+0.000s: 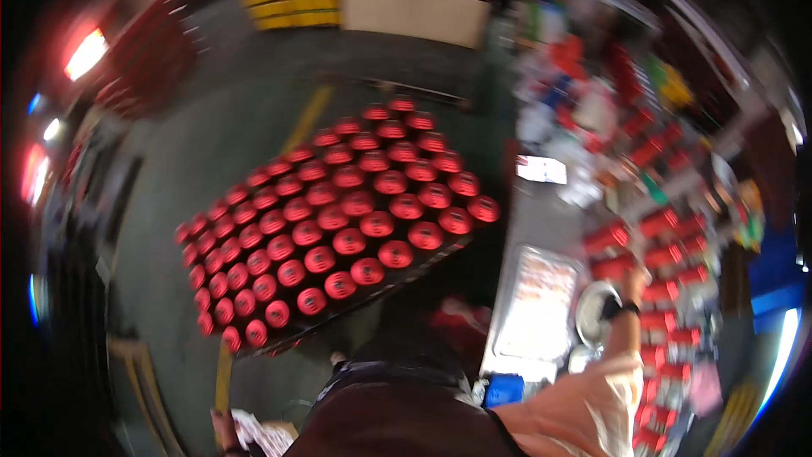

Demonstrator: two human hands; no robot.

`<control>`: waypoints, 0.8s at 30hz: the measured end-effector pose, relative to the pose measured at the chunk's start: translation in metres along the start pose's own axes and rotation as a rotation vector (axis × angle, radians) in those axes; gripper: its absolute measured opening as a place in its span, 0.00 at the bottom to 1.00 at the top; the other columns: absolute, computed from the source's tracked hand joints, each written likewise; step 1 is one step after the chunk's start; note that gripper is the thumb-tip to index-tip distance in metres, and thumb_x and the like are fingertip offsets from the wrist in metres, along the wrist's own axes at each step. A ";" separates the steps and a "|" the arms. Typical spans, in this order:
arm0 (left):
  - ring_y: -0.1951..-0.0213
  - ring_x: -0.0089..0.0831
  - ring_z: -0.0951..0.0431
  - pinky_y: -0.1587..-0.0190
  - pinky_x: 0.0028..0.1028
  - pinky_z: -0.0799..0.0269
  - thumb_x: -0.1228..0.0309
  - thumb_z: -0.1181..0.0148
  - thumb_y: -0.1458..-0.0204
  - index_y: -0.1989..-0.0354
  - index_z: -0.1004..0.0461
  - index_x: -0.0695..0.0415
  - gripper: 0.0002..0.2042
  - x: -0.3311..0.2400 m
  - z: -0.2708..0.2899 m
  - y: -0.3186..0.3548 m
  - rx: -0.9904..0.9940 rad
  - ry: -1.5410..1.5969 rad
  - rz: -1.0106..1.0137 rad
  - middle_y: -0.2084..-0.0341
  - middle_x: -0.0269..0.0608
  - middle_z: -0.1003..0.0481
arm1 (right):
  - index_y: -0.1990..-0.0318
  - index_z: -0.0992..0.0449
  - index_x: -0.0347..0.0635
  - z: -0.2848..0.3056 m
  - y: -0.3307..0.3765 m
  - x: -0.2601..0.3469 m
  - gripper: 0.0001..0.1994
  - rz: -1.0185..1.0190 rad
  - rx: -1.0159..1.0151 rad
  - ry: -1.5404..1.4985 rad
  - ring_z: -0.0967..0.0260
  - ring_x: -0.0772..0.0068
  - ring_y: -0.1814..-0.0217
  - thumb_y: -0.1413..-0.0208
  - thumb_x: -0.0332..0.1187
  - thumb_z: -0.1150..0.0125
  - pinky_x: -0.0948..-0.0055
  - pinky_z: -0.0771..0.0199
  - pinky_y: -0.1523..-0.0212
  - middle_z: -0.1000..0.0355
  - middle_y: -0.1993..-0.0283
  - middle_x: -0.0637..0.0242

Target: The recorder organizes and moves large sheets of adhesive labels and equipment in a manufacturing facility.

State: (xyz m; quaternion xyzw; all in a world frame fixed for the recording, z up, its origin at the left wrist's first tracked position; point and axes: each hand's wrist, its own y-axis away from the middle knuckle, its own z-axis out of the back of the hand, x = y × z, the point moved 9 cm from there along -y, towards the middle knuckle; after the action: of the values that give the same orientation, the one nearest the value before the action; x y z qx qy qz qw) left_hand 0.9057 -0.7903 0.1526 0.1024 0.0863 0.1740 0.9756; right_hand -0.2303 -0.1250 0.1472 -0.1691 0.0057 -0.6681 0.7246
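**Right hand up at the bench, left hand low with a crumpled sheet**

Far right in the head view: right hand (630,288), reaching away from the body, sleeve pale, dark band at the wrist. Just left of it, touching or nearly touching, a round grey metal disc-like object (592,309); too blurred to tell whether fingers are closed on it or only resting against it. Around the hand, on the far and right side, many small red box-shaped pieces in rows (677,275) on the grey workbench (529,220). Nearer and to the left of the disc, a flat clear plastic tray with pale printed content (537,305), long axis running near to far. A small blue box (505,389) at the near end of this tray.

Near, at the low left edge: left hand (227,433), only partly visible, seemingly closed on a crumpled white printed sheet (258,433).

Main relation: the grey disc directly at the right hand, well apart from the left hand, so the right hand clearly nearer.

Left of the bench, on the dark green floor (186,161): a large flat pallet of round red caps in tight diagonal rows (338,220), long axis from near left to far right.
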 end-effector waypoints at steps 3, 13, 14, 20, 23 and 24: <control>0.70 0.49 0.23 0.70 0.41 0.31 0.63 0.41 0.56 0.64 0.28 0.64 0.16 -0.018 0.022 0.020 -0.026 0.017 -0.187 0.74 0.54 0.24 | 0.72 0.27 0.31 0.022 -0.014 -0.094 0.11 0.012 -0.014 0.015 0.31 0.53 0.74 0.48 0.30 0.55 0.60 0.31 0.73 0.29 0.75 0.47; 0.62 0.57 0.26 0.58 0.43 0.30 0.64 0.47 0.57 0.67 0.29 0.64 0.14 0.027 0.049 0.162 -0.138 -0.036 0.051 0.68 0.63 0.26 | 0.73 0.28 0.29 0.028 -0.025 -0.072 0.13 0.024 -0.071 0.034 0.31 0.56 0.75 0.47 0.33 0.53 0.60 0.32 0.74 0.30 0.77 0.50; 0.64 0.56 0.25 0.59 0.44 0.30 0.65 0.46 0.58 0.68 0.29 0.64 0.13 0.030 0.047 0.166 -0.132 -0.052 0.076 0.70 0.61 0.26 | 0.74 0.28 0.29 0.035 -0.024 -0.070 0.13 0.040 -0.089 0.054 0.31 0.56 0.75 0.47 0.33 0.53 0.60 0.32 0.74 0.31 0.77 0.50; 0.66 0.52 0.23 0.61 0.40 0.28 0.66 0.43 0.58 0.66 0.29 0.63 0.14 0.101 0.000 0.135 -0.035 0.086 0.182 0.70 0.58 0.25 | 0.74 0.28 0.30 0.096 -0.004 -0.012 0.13 0.214 -0.216 0.085 0.32 0.56 0.75 0.47 0.33 0.52 0.60 0.32 0.74 0.31 0.78 0.51; 0.65 0.51 0.23 0.61 0.39 0.28 0.65 0.43 0.58 0.64 0.29 0.63 0.16 0.112 -0.033 0.113 0.050 0.159 0.255 0.69 0.58 0.24 | 0.75 0.29 0.30 0.140 0.027 0.041 0.13 0.390 -0.298 0.049 0.32 0.57 0.75 0.47 0.33 0.51 0.60 0.32 0.74 0.31 0.78 0.51; 0.64 0.51 0.23 0.61 0.39 0.28 0.65 0.43 0.58 0.63 0.29 0.62 0.16 0.109 -0.044 0.113 0.106 0.209 0.307 0.69 0.57 0.24 | 0.75 0.29 0.30 0.148 0.040 0.066 0.13 0.482 -0.326 0.009 0.32 0.57 0.76 0.47 0.33 0.51 0.60 0.32 0.74 0.31 0.78 0.52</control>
State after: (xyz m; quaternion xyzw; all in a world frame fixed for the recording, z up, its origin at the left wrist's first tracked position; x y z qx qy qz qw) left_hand 0.9612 -0.6405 0.1221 0.1469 0.1793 0.3258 0.9166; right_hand -0.1495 -0.1514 0.2912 -0.2741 0.1564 -0.4677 0.8256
